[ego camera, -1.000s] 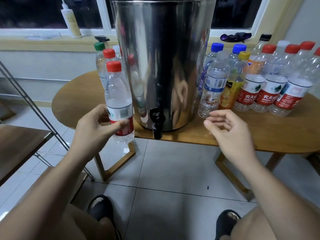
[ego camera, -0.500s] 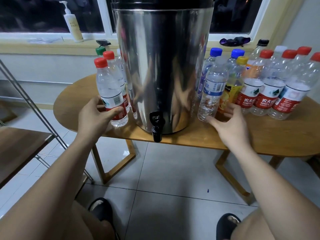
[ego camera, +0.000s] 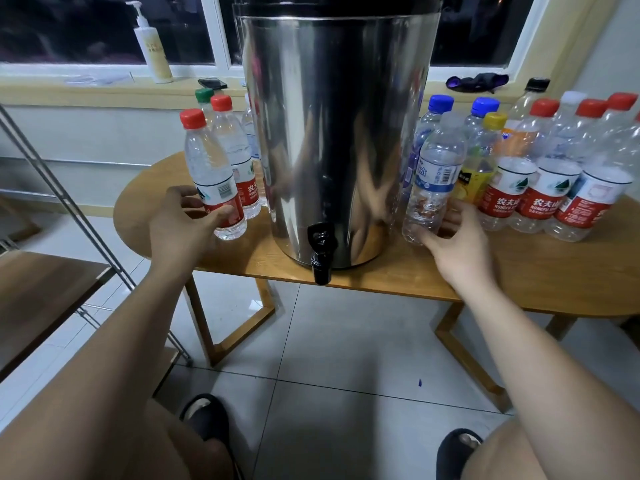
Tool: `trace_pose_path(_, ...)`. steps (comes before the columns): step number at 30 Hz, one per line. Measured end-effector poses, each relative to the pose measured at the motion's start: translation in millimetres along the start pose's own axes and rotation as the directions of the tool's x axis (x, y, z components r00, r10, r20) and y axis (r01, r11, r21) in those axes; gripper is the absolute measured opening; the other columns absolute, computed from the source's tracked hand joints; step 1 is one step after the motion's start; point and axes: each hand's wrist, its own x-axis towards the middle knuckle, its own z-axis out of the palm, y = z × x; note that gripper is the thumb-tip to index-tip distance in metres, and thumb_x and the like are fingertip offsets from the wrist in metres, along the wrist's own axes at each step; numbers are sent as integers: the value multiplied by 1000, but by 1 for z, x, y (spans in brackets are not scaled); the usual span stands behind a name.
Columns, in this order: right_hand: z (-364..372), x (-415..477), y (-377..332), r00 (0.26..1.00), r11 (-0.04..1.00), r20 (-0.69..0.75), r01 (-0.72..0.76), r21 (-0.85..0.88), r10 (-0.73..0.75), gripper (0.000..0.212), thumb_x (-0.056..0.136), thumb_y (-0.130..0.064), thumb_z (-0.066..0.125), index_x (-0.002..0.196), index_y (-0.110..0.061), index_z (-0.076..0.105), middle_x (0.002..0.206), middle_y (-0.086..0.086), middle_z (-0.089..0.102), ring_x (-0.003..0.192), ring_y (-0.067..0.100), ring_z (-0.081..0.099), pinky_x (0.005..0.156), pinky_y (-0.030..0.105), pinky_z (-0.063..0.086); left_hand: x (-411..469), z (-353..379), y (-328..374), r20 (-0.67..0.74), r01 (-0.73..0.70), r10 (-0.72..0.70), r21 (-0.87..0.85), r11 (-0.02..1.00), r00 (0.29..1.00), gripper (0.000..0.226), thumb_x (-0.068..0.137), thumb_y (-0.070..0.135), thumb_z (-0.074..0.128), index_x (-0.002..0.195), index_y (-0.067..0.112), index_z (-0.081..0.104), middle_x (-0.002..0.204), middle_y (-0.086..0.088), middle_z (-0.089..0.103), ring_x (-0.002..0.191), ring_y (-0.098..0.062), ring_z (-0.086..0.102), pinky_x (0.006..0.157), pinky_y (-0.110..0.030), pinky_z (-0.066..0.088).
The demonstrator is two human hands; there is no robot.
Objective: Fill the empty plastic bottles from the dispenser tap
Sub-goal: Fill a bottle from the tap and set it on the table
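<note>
— Blue-labelled bottle (ego camera: 435,181): our right hand (ego camera: 457,242) grips it low down, thumb across the front and fingers curled behind, just right of the steel dispenser (ego camera: 339,133). It leans a little.

— Is its base on the wooden table (ego camera: 519,271)?

— We cannot tell; our thumb covers it.

— And our left hand (ego camera: 180,230)?

— Wrapped round the red-capped bottle (ego camera: 209,168), which stands left of the dispenser, thumb on its red label. We cannot make out whether either bottle holds water.

— The black tap (ego camera: 322,252)?

— It juts past the table edge, untouched, between our hands. The frame cuts off the dispenser's top. A green-capped bottle (ego camera: 203,97) is mostly hidden, and the row of red-labelled bottles (ego camera: 502,199) runs off the right edge.
</note>
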Motion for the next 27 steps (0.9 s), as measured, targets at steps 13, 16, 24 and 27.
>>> trace_pose_path(13, 7, -1, -5, 999, 999, -12, 31, -20, -31, 71, 80, -40, 95, 139, -26, 57, 118, -15, 70, 102, 5, 69, 76, 13, 45, -49, -12, 2, 176, -57, 86, -161, 985, 981, 45, 83, 40, 95, 116, 30, 67, 104, 8, 77, 96, -3, 73, 87, -34, 62)
trace_pose_path(16, 1, -14, -10, 999, 1000, 27, 18, 8, -18, 68, 78, -39, 96, 132, -28, 58, 115, -16, 71, 100, -5, 67, 78, 15, 49, -65, -12, 8, 256, -87, 127, -160, 983, 958, 40, 85, 36, 93, 115, 31, 68, 101, 6, 77, 96, -9, 74, 89, -38, 64)
trace_pose_path(24, -13, -69, -22, 987, 995, 160, 17, 99, -33, 64, 70, -35, 99, 121, -30, 61, 110, -10, 72, 94, 2, 72, 87, 34, 63, -115, -9, 27, 437, -195, 243, -152, 969, 866, 33, 85, 39, 91, 109, 32, 70, 98, 12, 78, 96, -7, 74, 80, -27, 60)
trace_pose_path(27, -16, -87, -27, 975, 991, 213, 29, 128, -56, 60, 69, -35, 99, 115, -34, 60, 109, -10, 72, 92, 5, 72, 84, 33, 63, -127, -4, 29, 511, -221, 268, -153, 963, 816, 33, 84, 36, 92, 106, 31, 68, 96, 8, 79, 95, -12, 75, 78, -30, 59)
